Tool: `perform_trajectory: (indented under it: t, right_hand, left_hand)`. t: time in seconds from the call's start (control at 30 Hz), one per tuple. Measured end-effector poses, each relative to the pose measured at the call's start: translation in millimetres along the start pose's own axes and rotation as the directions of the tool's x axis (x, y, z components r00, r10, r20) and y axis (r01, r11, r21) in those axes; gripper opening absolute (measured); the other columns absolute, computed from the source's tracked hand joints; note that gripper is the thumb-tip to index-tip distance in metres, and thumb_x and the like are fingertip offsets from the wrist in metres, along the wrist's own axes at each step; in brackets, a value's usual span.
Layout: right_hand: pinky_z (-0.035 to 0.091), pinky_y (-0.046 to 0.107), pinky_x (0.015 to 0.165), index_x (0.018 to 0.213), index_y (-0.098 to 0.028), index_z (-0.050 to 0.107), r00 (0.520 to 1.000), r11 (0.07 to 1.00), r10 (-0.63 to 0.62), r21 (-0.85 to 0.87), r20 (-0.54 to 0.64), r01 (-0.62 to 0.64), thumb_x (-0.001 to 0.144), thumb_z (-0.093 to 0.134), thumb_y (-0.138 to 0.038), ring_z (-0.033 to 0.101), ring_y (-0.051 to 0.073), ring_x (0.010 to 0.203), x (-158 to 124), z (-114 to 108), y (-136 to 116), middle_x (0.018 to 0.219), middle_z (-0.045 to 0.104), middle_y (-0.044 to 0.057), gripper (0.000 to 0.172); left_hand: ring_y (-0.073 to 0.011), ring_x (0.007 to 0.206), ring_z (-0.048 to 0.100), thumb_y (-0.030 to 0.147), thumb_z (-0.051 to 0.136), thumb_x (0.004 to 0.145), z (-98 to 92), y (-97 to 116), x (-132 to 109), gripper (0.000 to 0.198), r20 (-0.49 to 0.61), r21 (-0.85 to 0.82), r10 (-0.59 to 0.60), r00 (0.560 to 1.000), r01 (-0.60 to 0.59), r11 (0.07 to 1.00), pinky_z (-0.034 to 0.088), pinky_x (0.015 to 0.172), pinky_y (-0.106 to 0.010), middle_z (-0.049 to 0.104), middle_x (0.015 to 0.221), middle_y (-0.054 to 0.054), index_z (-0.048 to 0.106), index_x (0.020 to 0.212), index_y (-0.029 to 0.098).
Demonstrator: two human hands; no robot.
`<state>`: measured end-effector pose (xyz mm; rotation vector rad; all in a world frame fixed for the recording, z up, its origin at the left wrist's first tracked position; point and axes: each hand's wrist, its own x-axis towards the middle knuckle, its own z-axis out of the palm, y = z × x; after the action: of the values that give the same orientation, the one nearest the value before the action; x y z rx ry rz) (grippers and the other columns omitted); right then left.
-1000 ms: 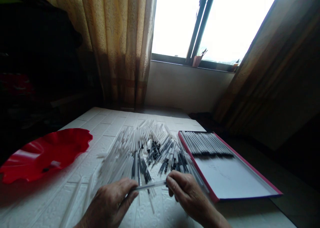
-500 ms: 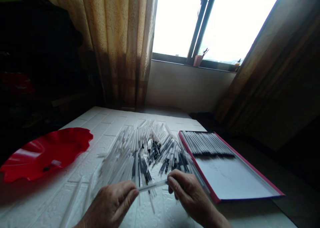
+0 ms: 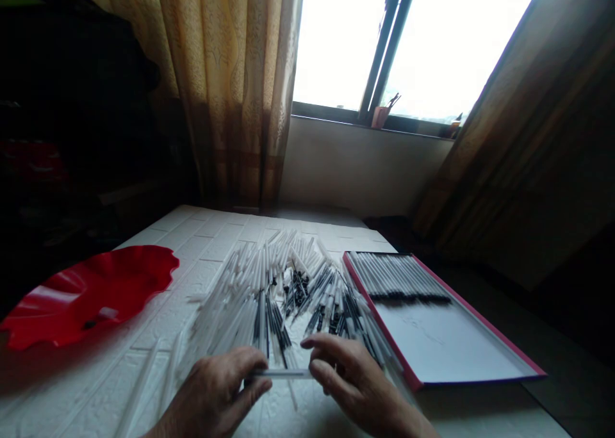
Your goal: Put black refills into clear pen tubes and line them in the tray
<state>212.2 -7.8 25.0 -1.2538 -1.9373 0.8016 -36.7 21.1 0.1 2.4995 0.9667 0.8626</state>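
While pinched at both ends, thin clear tube (image 3: 281,374) held level just above desk (image 3: 206,233): left hand (image 3: 216,396) closed on its left end between thumb and fingers, right hand (image 3: 348,380) closed on its right end. Hands close together, joined only by the tube, neither touching the other. Cannot tell whether the tube carries a refill inside.

Just beyond both hands, a loose heap of pen tubes and refills (image 3: 278,291), clear and white with dark ink ends, fanning away across the white brick-patterned top. Few stray clear tubes (image 3: 139,387) lying left of the left hand, near the desk edge.

Right of the right hand, a flat red-edged tray (image 3: 480,326) with white floor, its near corner just beside the wrist; at its far end a neat row of pens (image 3: 398,278) side by side.

Well left of the left hand, a wavy red plastic dish (image 3: 91,291) with a small scrap inside.

Far beyond the hands, curtain (image 3: 230,86) and bright window (image 3: 408,41).
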Motion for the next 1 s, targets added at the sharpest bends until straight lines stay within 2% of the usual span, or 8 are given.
perform_trajectory:
  t: [0.2, 0.37, 0.47, 0.6, 0.7, 0.8, 0.9, 1.0]
  right_hand:
    - [0.042, 0.024, 0.060, 0.079, -0.016, 0.073, 0.992, 0.989, -0.049, -0.134, 0.116, 0.064, 0.090, 0.052, -0.027, 0.062, 0.015, 0.062, 3, 1, -1, 0.068, 0.068, 0.005, 0.027]
    - [0.043, 0.023, 0.062, 0.087, -0.016, 0.073, 0.983, 0.986, 0.038, -0.166, 0.181, -0.008, 0.086, 0.052, -0.022, 0.063, 0.016, 0.067, 3, 0, -5, 0.076, 0.071, 0.005, 0.021]
    - [0.044, 0.023, 0.063, 0.098, -0.017, 0.073, 0.969, 0.988, 0.015, -0.151, 0.248, 0.023, 0.084, 0.056, -0.025, 0.064, 0.017, 0.068, 3, 8, -2, 0.079, 0.073, 0.006, 0.023]
    - [0.042, 0.021, 0.058, 0.083, -0.018, 0.071, 0.974, 0.983, -0.018, -0.172, 0.224, 0.058, 0.089, 0.048, -0.027, 0.061, 0.015, 0.059, 2, 13, 4, 0.067, 0.070, 0.004, 0.025]
    - [0.043, 0.021, 0.057, 0.082, -0.017, 0.069, 0.986, 0.983, -0.003, -0.183, 0.164, 0.034, 0.092, 0.043, -0.030, 0.061, 0.015, 0.057, 2, 10, 7, 0.064, 0.068, 0.004, 0.030]
    - [0.042, 0.022, 0.056, 0.079, -0.017, 0.067, 0.985, 0.977, -0.005, -0.207, 0.171, 0.041, 0.092, 0.042, -0.031, 0.062, 0.016, 0.057, 3, 9, 10, 0.064, 0.068, 0.005, 0.032]
    - [0.038, 0.022, 0.053, 0.073, -0.018, 0.066, 0.976, 0.966, -0.021, -0.248, 0.215, 0.075, 0.090, 0.044, -0.030, 0.062, 0.016, 0.057, 3, 11, 12, 0.063, 0.068, 0.005, 0.030]
    - [0.038, 0.022, 0.053, 0.074, -0.018, 0.067, 0.974, 0.957, -0.046, -0.271, 0.223, 0.107, 0.087, 0.046, -0.028, 0.064, 0.016, 0.058, 3, 13, 16, 0.065, 0.071, 0.006, 0.027]
  left_hand:
    - [-0.0125, 0.059, 0.063, 0.027, 0.052, 0.094, -1.8, -4, 1, 0.008, -0.007, 0.005, -0.004, 1.000, 0.004, 1.000, 0.043, 0.055, -0.019, 0.067, 0.073, 0.004, 0.060, 0.092, 0.025]
    - [-0.0127, 0.061, 0.063, 0.027, 0.054, 0.093, -2.6, -6, 2, 0.009, -0.004, -0.004, -0.037, 0.999, 0.037, 0.999, 0.043, 0.056, -0.020, 0.067, 0.073, 0.004, 0.061, 0.088, 0.024]
    - [-0.0118, 0.059, 0.063, 0.023, 0.054, 0.091, -2.8, -3, 2, 0.008, 0.028, -0.007, -0.002, 1.000, 0.002, 1.000, 0.043, 0.055, -0.019, 0.067, 0.072, 0.004, 0.062, 0.087, 0.024]
    - [-0.0110, 0.056, 0.063, 0.028, 0.053, 0.093, -17.0, -5, 9, 0.014, -0.026, 0.036, 0.007, 1.000, -0.006, 0.999, 0.045, 0.054, -0.018, 0.066, 0.068, 0.004, 0.063, 0.083, 0.023]
    - [-0.0116, 0.059, 0.066, 0.035, 0.048, 0.096, -37.5, -21, 16, 0.024, -0.174, 0.133, -0.039, 0.984, 0.062, 0.989, 0.050, 0.057, -0.017, 0.068, 0.069, 0.003, 0.063, 0.083, 0.023]
    - [-0.0170, 0.074, 0.072, 0.041, 0.042, 0.096, -55.6, -48, 19, 0.029, -0.376, 0.300, -0.096, 0.922, 0.220, 0.928, 0.057, 0.069, -0.024, 0.074, 0.083, -0.003, 0.065, 0.093, 0.022]
    - [-0.0268, 0.100, 0.071, 0.034, 0.038, 0.092, -62.6, -77, 18, 0.034, -0.414, 0.373, -0.136, 0.900, 0.304, 0.876, 0.055, 0.089, -0.039, 0.074, 0.106, -0.013, 0.066, 0.105, 0.018]
    - [-0.0285, 0.106, 0.069, 0.024, 0.035, 0.086, -58.5, -97, 13, 0.041, -0.379, 0.429, -0.188, 0.906, 0.352, 0.832, 0.053, 0.094, -0.044, 0.073, 0.114, -0.014, 0.067, 0.109, 0.017]
